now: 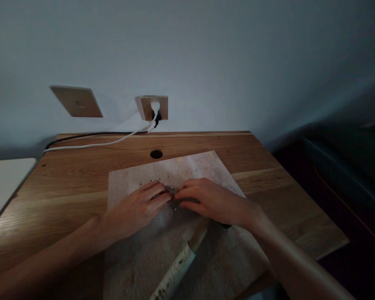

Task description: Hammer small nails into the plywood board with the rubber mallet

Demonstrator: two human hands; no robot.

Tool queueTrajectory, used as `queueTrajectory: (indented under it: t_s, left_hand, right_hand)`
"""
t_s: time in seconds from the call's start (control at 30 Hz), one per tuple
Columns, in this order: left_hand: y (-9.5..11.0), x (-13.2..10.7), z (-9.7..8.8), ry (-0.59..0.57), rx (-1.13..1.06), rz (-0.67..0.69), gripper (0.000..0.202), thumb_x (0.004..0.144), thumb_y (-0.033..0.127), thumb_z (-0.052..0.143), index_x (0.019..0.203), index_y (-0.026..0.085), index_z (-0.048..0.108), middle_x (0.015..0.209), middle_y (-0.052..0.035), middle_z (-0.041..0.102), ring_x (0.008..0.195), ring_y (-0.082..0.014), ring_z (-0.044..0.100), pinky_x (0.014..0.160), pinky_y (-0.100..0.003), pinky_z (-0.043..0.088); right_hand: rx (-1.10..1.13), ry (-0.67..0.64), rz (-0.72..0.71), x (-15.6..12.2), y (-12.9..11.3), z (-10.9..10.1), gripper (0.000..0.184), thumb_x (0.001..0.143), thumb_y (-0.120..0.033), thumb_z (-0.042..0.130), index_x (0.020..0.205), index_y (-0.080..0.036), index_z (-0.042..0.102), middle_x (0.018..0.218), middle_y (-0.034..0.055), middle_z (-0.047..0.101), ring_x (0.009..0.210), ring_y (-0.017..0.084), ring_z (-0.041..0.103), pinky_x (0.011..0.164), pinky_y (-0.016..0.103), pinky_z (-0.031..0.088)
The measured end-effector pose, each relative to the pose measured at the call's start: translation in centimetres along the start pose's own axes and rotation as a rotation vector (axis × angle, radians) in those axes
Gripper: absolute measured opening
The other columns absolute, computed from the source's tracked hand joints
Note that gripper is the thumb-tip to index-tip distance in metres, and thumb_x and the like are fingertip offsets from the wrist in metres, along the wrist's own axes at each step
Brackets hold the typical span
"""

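Over the pale wooden board (131, 250), my left hand (143, 206) and my right hand (206, 198) meet fingertip to fingertip. Both have bent, closed fingers; whatever is pinched at the tips is too small and dark to make out. A small shiny metal piece (171, 188) shows just beyond the fingertips. Below them is a thin metal piece (175, 211) resembling a nail. A tool handle (178, 266), wooden with a worn whitish sleeve, lies across the board under my right wrist. A dark part (225, 226) shows beside that wrist; the rest is hidden.
Several small holes or nail marks run in a row along the board's far part. Beneath it is a wooden table (284, 200) with a round cable hole (156, 154). White and black cables (112, 143) run from a wall socket (164, 109). A white surface (6, 179) stands left.
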State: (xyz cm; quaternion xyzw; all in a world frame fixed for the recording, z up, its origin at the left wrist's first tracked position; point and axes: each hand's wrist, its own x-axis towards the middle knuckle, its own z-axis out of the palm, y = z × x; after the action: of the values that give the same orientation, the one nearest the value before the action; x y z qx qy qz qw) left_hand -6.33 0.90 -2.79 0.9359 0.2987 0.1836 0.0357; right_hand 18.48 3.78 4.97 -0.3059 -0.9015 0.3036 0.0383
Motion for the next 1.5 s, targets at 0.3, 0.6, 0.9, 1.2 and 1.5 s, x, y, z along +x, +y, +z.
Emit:
queueTrajectory:
  t_s: [0.3,0.6,0.9,1.2,1.5]
  left_hand:
    - [-0.7,-0.3,-0.2,0.045,-0.117,-0.087,0.034,0.104,0.03,0.065,0.137,0.023,0.063,0.132,-0.0113,0.068,0.127,-0.0277,0.062,0.11,-0.049,0.053]
    - [-1.9,0.8,0.1,-0.014,-0.072,-0.144,0.041,0.1,0.011,0.055,0.141,0.018,0.062,0.141,-0.0119,0.07,0.135,-0.0267,0.06,0.117,-0.049,0.047]
    - [-2.5,2.5,-0.4,-0.06,0.05,-0.117,0.019,0.103,0.019,0.062,0.117,0.023,0.074,0.109,-0.0053,0.08,0.106,-0.0231,0.072,0.1,-0.041,0.05]
    - [-2.2,2.6,-1.0,0.017,0.064,-0.139,0.024,0.099,0.012,0.063,0.12,0.02,0.072,0.107,-0.0075,0.076,0.1,-0.0227,0.072,0.095,-0.036,0.056]
    - [0.1,-3.7,-3.4,0.274,-0.46,-0.341,0.016,0.097,0.017,0.06,0.104,0.022,0.074,0.099,-0.0029,0.073,0.085,-0.0149,0.072,0.078,-0.026,0.059]
  right_hand:
    - [0.141,0.504,0.051,-7.4,-0.5,2.1,0.029,0.107,-0.014,0.057,0.117,-0.031,0.078,0.117,0.0037,0.075,0.108,0.019,0.073,0.094,0.033,0.059]
    - [0.275,0.718,0.117,-12.0,-3.9,12.4,0.034,0.099,-0.019,0.064,0.128,-0.036,0.069,0.092,0.003,0.073,0.074,0.019,0.075,0.066,0.027,0.064]
    - [0.295,0.264,0.373,-9.9,-6.3,13.7,0.055,0.107,-0.043,0.056,0.157,-0.021,0.059,0.071,0.0051,0.078,0.061,0.024,0.073,0.065,0.035,0.06]
    - [0.303,0.289,0.553,-8.4,-8.5,11.8,0.044,0.108,-0.053,0.05,0.129,-0.023,0.075,0.077,0.0062,0.074,0.076,0.026,0.074,0.069,0.033,0.052]
    - [1.032,0.692,0.61,-14.4,-8.8,15.1,0.047,0.095,-0.068,0.069,0.113,-0.025,0.069,0.081,-0.0014,0.067,0.06,0.013,0.061,0.057,0.023,0.049]
